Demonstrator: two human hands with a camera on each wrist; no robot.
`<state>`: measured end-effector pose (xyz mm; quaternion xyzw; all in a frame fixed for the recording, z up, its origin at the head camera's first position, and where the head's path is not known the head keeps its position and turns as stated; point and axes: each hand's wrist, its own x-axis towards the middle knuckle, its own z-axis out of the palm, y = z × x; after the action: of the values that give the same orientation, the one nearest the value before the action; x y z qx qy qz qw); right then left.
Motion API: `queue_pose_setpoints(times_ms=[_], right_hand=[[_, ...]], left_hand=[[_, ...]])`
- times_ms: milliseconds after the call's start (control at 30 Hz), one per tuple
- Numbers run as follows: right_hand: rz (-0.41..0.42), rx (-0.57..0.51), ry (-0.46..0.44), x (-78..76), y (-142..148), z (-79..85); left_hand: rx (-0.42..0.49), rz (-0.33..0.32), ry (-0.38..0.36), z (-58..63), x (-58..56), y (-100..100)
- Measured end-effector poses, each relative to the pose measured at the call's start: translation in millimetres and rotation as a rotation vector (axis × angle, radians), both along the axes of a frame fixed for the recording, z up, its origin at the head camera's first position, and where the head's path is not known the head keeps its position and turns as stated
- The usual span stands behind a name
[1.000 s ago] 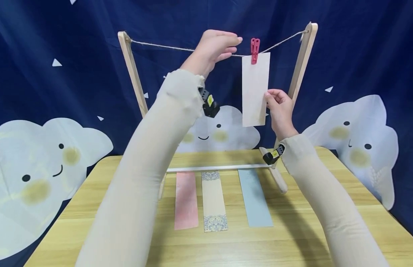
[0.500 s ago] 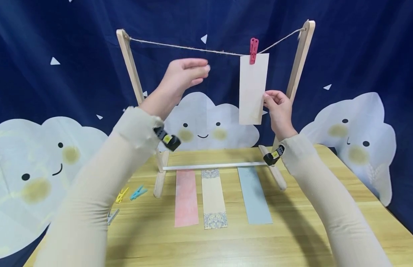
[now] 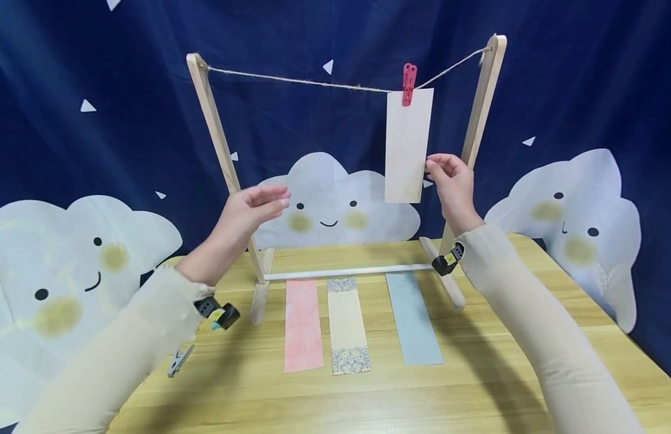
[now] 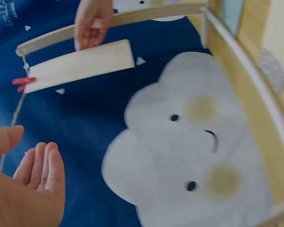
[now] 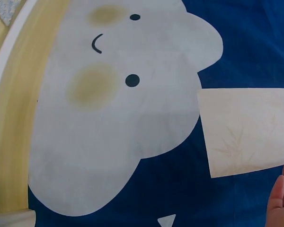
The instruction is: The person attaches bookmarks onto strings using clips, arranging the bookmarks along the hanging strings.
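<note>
A cream paper card [image 3: 408, 147] hangs upright from the twine line [image 3: 297, 79], held at its top by a red clothespin [image 3: 409, 84]. A faint plant print shows near its lower end in the right wrist view. With thumb and forefinger, my right hand [image 3: 452, 184] pinches the card's right edge about midway down; only its fingertips show at the card's edge [image 5: 251, 171] in the right wrist view. My left hand [image 3: 248, 211] is in the air by the left post, holding nothing, its fingers fairly straight and the thumb apart [image 4: 31, 189].
The wooden frame has a left post [image 3: 218, 129], a right post [image 3: 481, 114] and a white crossbar [image 3: 346, 271]. Pink [image 3: 303, 325], lace-patterned [image 3: 348, 325] and light blue [image 3: 413, 319] strips lie on the table [image 3: 292, 404]. A grey clothespin [image 3: 180, 361] lies near my left sleeve.
My left hand has come away from the line near the red clothespin, moving down and to the left. The right hand stays at the card's edge; the card still hangs from the line.
</note>
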<state>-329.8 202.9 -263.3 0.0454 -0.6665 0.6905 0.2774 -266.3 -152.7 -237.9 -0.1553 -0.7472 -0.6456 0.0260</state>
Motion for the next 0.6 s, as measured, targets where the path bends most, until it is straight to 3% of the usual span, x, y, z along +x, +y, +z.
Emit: queue_pose_setpoints(times_ms=[200, 333, 600], right_hand=[[-0.013, 0.117, -0.029, 11.6, 3, -3.5], [-0.003, 0.165, -0.039, 19.7, 2, -10.4], [0.033, 0.161, -0.02, 34.7, 14, -31.5]], left_hand=[[0.053, 0.012, -0.018, -33.0, 9.0, -21], [0.07, 0.023, -0.041, -48.3, 22.3, -33], [0.084, 0.056, -0.067, -74.2, 41.5, -51]])
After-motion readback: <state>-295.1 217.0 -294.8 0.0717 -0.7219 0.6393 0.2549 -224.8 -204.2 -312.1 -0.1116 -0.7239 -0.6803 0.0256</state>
